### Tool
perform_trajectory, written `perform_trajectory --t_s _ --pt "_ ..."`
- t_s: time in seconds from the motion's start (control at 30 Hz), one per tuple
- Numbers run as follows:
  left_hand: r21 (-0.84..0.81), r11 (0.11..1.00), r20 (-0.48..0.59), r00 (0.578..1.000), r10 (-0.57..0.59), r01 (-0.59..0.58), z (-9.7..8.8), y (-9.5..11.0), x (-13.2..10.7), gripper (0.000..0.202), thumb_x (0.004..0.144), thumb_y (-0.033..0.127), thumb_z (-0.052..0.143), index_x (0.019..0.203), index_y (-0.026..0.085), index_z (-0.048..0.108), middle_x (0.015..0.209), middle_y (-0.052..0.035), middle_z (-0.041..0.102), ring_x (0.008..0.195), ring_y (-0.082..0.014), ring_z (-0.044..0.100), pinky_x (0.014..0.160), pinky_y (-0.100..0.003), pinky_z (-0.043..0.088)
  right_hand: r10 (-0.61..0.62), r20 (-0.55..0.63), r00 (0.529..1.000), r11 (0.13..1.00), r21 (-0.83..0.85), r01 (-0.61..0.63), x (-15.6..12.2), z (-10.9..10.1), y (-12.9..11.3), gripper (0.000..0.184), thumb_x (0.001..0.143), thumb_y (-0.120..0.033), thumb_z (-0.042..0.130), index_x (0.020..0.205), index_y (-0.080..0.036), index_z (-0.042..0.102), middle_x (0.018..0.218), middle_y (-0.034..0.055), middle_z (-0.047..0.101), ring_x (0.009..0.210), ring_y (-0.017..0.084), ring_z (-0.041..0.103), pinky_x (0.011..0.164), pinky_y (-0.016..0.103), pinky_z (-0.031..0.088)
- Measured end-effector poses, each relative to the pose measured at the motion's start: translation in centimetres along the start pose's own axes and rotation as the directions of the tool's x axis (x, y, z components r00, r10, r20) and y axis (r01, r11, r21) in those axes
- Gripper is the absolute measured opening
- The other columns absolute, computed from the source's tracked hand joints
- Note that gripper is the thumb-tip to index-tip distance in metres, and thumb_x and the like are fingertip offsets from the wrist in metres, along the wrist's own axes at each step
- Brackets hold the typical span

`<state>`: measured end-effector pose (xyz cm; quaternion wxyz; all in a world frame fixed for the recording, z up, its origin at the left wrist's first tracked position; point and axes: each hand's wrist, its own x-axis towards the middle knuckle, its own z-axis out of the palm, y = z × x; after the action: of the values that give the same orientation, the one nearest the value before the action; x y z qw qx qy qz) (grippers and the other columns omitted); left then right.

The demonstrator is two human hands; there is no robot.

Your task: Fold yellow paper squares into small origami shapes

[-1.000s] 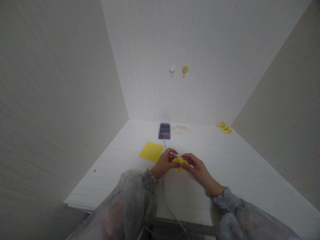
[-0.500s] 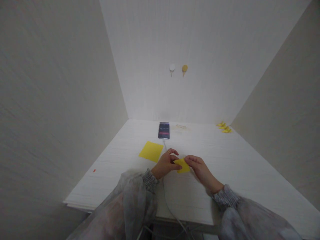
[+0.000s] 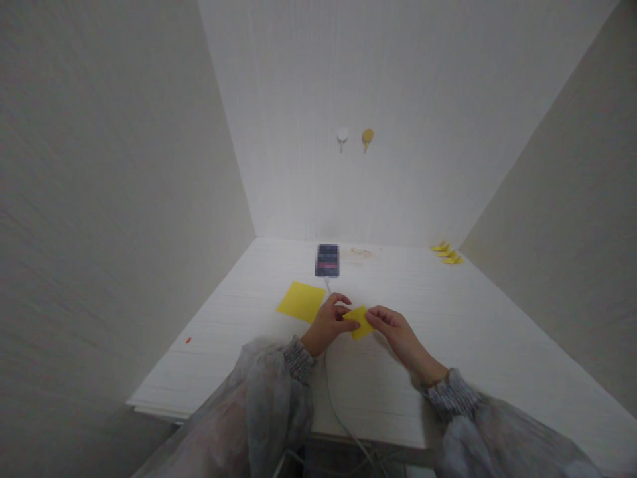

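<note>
Between my hands is a small folded piece of yellow paper (image 3: 360,327), held a little above the white table. My left hand (image 3: 329,324) pinches its left side with the thumb on top; the index finger, with a ring on it, curves above. My right hand (image 3: 395,330) pinches the upper right corner between thumb and fingers. A larger flat sheet of yellow paper (image 3: 300,301) lies on the table just left of my left hand. At the far right corner sit several small folded yellow paper pieces (image 3: 446,253).
A phone with a blurred screen (image 3: 327,260) lies near the back wall, its white cable (image 3: 334,405) running under my left hand to the front edge. A small red scrap (image 3: 188,340) lies at left. Two hooks, white (image 3: 342,135) and yellow-brown (image 3: 367,136), are on the wall.
The folded yellow paper has shifted slightly left and up, tilting a little. Both hands still pinch it, and the other things have stayed in place.
</note>
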<state>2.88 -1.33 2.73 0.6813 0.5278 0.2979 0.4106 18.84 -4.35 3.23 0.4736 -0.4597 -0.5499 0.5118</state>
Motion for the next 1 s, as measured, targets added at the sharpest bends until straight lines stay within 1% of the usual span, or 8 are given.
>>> perform_trajectory --t_s 0.13,0.2,0.27,0.33,0.53,0.77,0.9,1.0 --pt "-0.023 0.999 0.041 0.999 0.026 -0.025 0.3 0.2 0.0 0.039 0.059 0.025 0.067 0.090 0.016 0.045 0.065 0.0018 0.057 0.060 -0.0097 0.054 0.060 -0.023 0.042 0.014 -0.004 1.000 0.999 0.039 -0.013 0.1 0.1 0.2 0.023 0.070 -0.039 0.055 0.070 -0.016 0.054 0.063 -0.0001 0.055 0.057 0.011 0.049 0.056 0.024 0.038" --pt "-0.024 0.999 0.044 0.998 0.035 -0.034 0.4 0.3 0.1 0.034 0.060 0.025 0.066 0.088 0.014 0.050 0.068 0.0004 0.058 0.063 -0.0093 0.054 0.061 -0.023 0.041 -0.029 -0.007 1.000 0.996 0.084 0.029 0.1 0.1 0.3 0.022 0.070 -0.037 0.056 0.081 -0.018 0.051 0.060 -0.0027 0.052 0.055 0.010 0.048 0.054 0.024 0.037" --pt "-0.023 0.999 0.035 0.999 0.024 -0.023 0.4 0.3 0.0 0.032 0.059 0.025 0.067 0.085 0.012 0.054 0.073 -0.0010 0.059 0.066 -0.0093 0.054 0.062 -0.023 0.041 -0.087 -0.011 0.996 0.992 0.094 0.088 0.1 0.0 0.3 0.031 0.070 -0.035 0.056 0.095 -0.021 0.046 0.058 -0.0053 0.048 0.053 0.010 0.047 0.052 0.023 0.037" --pt "-0.030 1.000 0.036 0.999 -0.005 0.006 0.3 0.4 0.0 0.032 0.057 0.025 0.068 0.084 0.011 0.057 0.077 -0.0025 0.060 0.068 -0.0100 0.054 0.064 -0.023 0.041 -0.116 0.014 0.993 0.992 0.053 0.115 0.0 -0.2 0.2 0.034 0.070 -0.034 0.056 0.100 -0.022 0.045 0.058 -0.0056 0.047 0.053 0.010 0.046 0.051 0.023 0.037" --pt "-0.057 0.996 0.066 0.996 -0.061 0.065 0.2 0.4 -0.1 0.035 0.053 0.026 0.070 0.083 0.011 0.059 0.079 -0.0038 0.061 0.067 -0.0107 0.055 0.065 -0.025 0.042 -0.053 0.126 0.991 0.998 -0.010 0.055 -0.2 -1.0 -0.4 0.027 0.064 -0.034 0.061 0.086 -0.020 0.053 0.070 -0.0008 0.054 0.066 0.013 0.052 0.061 0.027 0.040" --pt "0.009 0.996 0.034 0.996 -0.086 0.086 0.3 0.7 -0.2 0.028 0.055 0.030 0.069 0.070 0.011 0.055 0.065 -0.0012 0.058 0.058 -0.0083 0.052 0.057 -0.022 0.041 -0.023 0.128 0.991 0.999 -0.036 0.028 -0.3 -1.2 -1.0 0.019 0.060 -0.031 0.065 0.066 -0.018 0.053 0.056 -0.0047 0.048 0.050 0.008 0.043 0.049 0.022 0.034" --pt "0.069 0.994 0.007 0.996 -0.085 0.085 0.3 0.8 -0.3 0.026 0.054 0.028 0.069 0.067 0.011 0.054 0.062 -0.0006 0.057 0.055 -0.0075 0.050 0.053 -0.020 0.038 -0.008 0.191 0.982 0.995 -0.096 0.027 -0.8 -1.2 -1.6 0.019 0.064 -0.033 0.061 0.070 -0.017 0.053 0.055 -0.0046 0.046 0.049 0.008 0.041 0.047 0.021 0.031" --pt "0.052 0.993 0.005 0.994 -0.105 0.104 0.3 0.8 -0.3 0.021 0.057 0.026 0.066 0.070 0.011 0.058 0.064 -0.0013 0.058 0.056 -0.0084 0.051 0.055 -0.021 0.040 -0.009 0.243 0.970 0.994 -0.101 0.035 -1.0 -1.1 -1.8 0.019 0.069 -0.035 0.057 0.072 -0.017 0.052 0.061 -0.0025 0.049 0.055 0.010 0.045 0.051 0.022 0.034"
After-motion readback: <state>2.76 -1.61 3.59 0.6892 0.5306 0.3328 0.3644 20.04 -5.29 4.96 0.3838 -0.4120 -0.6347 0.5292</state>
